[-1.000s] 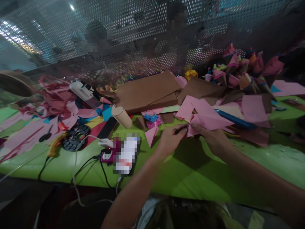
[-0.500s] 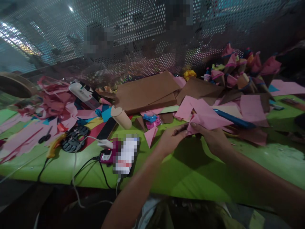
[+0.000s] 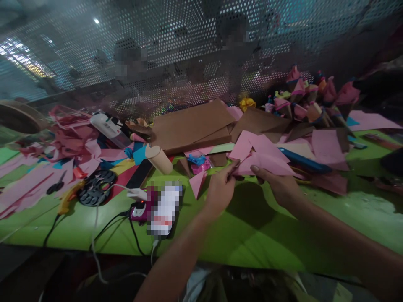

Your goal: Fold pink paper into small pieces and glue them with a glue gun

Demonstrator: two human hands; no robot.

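A piece of pink paper is held above the green table, spread between my two hands. My left hand pinches its left edge, thumb and fingers pressed together. On the near side, my right hand grips the sheet with the thumb on top and the fingers beneath, mostly hidden. Other pink sheets lie just behind it. A small pink paper cone rests left of my left hand, near a crumpled blue and pink bundle.
Brown card sheets lie at the back, with a cardboard tube before them. A phone, a purple power adapter, a yellow-handled glue gun and scissors are at left. Wrapped paper cones crowd the back right.
My left hand has shifted left along the pink paper and now pinches its left edge. The paper, bent up between my fingers before, now lies flatter. The view has shifted slightly.
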